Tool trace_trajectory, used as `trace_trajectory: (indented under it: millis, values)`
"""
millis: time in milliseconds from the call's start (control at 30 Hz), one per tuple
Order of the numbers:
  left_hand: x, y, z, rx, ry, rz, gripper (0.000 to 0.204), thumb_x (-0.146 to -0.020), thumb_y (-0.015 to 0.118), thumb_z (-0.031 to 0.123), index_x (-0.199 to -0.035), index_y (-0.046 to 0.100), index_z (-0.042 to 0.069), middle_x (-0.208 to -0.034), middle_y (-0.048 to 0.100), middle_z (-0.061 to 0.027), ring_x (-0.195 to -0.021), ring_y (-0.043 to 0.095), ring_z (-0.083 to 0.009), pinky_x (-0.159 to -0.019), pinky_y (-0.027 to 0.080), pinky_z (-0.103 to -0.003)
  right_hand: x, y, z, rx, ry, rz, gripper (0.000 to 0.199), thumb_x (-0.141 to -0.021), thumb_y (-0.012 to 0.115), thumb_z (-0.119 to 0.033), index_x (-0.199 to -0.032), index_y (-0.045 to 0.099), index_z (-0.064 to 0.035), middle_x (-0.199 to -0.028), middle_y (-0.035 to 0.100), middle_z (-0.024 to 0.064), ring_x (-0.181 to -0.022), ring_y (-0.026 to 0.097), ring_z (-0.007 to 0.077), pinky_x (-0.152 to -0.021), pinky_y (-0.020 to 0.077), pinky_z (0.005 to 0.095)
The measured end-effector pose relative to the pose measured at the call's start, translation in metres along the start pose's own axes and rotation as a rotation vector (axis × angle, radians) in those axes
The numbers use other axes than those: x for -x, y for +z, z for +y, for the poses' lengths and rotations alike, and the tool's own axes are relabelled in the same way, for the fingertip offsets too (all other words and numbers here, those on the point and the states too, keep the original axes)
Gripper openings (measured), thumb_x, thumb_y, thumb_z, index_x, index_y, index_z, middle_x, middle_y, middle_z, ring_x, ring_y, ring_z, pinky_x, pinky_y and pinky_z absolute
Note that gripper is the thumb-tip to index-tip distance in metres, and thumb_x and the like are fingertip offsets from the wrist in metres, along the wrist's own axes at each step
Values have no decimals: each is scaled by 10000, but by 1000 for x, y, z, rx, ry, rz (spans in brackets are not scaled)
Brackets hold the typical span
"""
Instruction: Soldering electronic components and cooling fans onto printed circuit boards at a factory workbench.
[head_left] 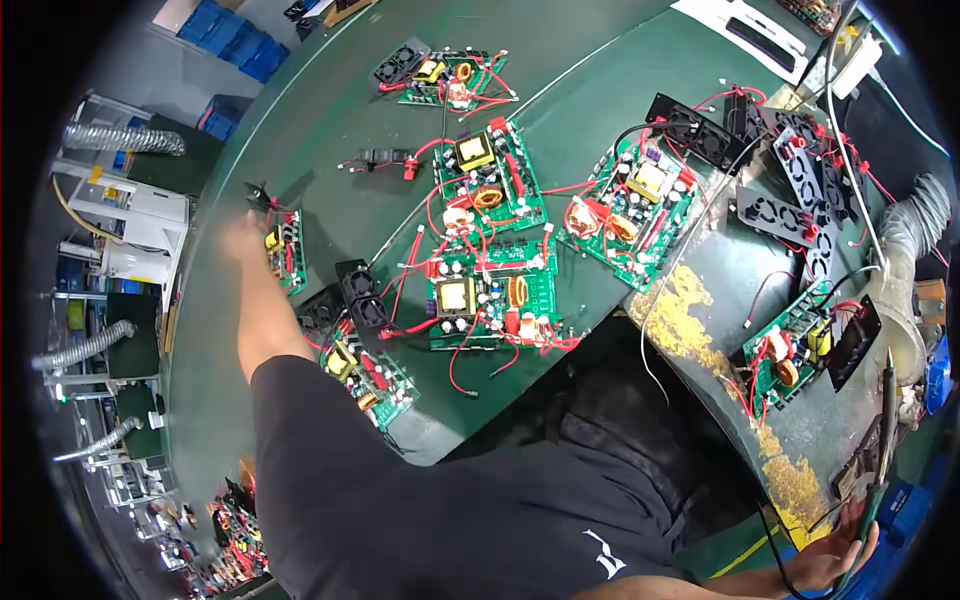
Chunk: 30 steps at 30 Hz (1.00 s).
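From the head view, the person is stretching the left hand (243, 238) far out over the green desk (330, 130) toward a small circuit board (285, 250) lying at the desk's left edge; the hand is blurring with motion, so I cannot tell whether its grip is released or clenched, though it is touching or just beside that board and its little black fan (259, 194). Low at the right, the right hand (830, 560) is curling around a slim soldering iron (884, 420), grasping its handle near the desk's worn, yellow-stained corner (690, 310). Several more boards are lying about with red wires trailing, the largest one (492, 295) sitting in the middle. To my eye the reach is looking risky: the sleeve is passing just above the nearer board (368, 375) and could be snagging its loose leads, and the iron, being held unwatched, could be brushing a cable
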<state>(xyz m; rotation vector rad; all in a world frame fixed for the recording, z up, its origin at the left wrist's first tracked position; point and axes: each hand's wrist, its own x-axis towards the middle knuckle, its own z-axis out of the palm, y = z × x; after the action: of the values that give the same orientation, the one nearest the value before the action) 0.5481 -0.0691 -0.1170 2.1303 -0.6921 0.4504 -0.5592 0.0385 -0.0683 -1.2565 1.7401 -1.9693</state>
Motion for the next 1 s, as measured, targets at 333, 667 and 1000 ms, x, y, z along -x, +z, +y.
trace_trajectory:
  millis: [333, 667, 1000]
  values:
    - [60, 84, 202, 226, 447, -269, 251, -931, 661, 206, -1123, 730, 60, -1027, 736, -67, -951, 671, -151, -856, 504, -279, 5, 64, -37, 17, -399, 12, 176, -940, 634, -240, -940, 656, -66, -1127, 599, 205, -859, 647, 297, -681, 566, 353]
    - [144, 222, 363, -601, 643, -638, 384, -862, 653, 450, -860, 761, 81, -837, 724, -189, -878, 721, -357, -778, 557, -454, 39, -73, 5, 10, -41, 39, 464, -1007, 413, -247, -1349, 488, 57, -1221, 615, 342, -1121, 649, 402, -989, 515, 444]
    - [56, 161, 421, 184, 596, -671, 323, -919, 729, 249, -1065, 734, -39, -769, 697, -17, -657, 593, -82, -606, 467, -255, 67, -110, 12, -87, 60, 145, 467, -1011, 406, -223, -1374, 471, 63, -1307, 575, 334, -1202, 604, 422, -1050, 471, 456]
